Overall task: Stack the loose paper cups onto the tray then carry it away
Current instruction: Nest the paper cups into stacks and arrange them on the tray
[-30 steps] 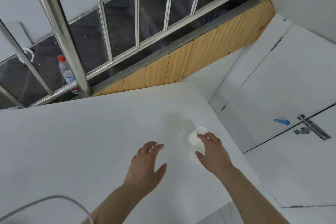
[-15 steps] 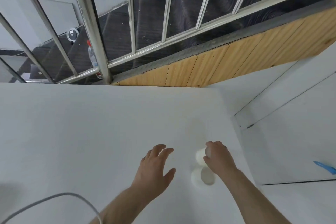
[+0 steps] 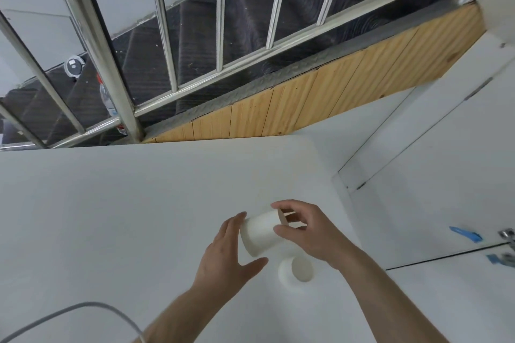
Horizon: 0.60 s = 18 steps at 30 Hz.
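A white paper cup (image 3: 260,232) is held on its side above the white table (image 3: 111,217), its mouth turned to the right. My right hand (image 3: 309,231) pinches its rim with thumb and fingers. My left hand (image 3: 228,256) touches the cup's base end with straight fingers and thumb spread. A second white paper cup (image 3: 296,271) stands upright on the table just below the held one, near the table's right edge. No tray is in view.
A steel railing (image 3: 111,64) and dark stairs rise behind the table, with a plastic bottle (image 3: 107,100) behind the post. A wooden panel (image 3: 306,103) runs along the back. A grey cable (image 3: 83,312) curves at the lower left. White floor with blue tape (image 3: 465,234) lies right.
My right hand has lifted one cup off the table and tipped it sideways. My left hand has risen to meet its base. The view has swung back toward the right.
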Motion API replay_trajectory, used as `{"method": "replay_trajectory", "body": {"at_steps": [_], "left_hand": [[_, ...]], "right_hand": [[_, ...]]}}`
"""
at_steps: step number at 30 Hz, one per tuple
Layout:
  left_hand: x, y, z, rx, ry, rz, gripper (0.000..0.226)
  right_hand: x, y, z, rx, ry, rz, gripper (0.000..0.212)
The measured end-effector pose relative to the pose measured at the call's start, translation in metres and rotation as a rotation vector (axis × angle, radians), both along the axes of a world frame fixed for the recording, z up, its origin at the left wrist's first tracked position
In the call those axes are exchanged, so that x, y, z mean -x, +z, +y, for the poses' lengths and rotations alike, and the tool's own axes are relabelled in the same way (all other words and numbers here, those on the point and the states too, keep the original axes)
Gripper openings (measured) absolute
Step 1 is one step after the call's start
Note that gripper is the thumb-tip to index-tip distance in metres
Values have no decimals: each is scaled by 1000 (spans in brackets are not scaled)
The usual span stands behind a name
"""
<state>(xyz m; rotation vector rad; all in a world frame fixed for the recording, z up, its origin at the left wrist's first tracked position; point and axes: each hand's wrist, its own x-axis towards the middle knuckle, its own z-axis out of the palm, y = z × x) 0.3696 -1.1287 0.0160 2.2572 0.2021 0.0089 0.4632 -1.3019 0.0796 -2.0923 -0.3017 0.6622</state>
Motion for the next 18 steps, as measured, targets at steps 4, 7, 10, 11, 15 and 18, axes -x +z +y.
{"method": "replay_trajectory", "body": {"at_steps": [4,7,10,11,15,18], "left_hand": [[1,1,-2,61,-5,-60,72],[2,0,-3,99,-5,-69,71],[2,-1,-1,98,-20,-78,74],[3,-1,0,82,-21,-77,74],[4,1,7,-132,-61,44,74],[5,-3,11,-275,-104,139,72]], "right_hand": [[7,1,-5,-148,-47,114,33],[10,-2,-10,-180,-63,155,33],[12,-11,-14,-101,-73,123,34],[13,-15,-16,-22,-75,81,37],[18,-32,-28,451,28,-142,66],[23,-45,-32,634,101,-86,82]]}}
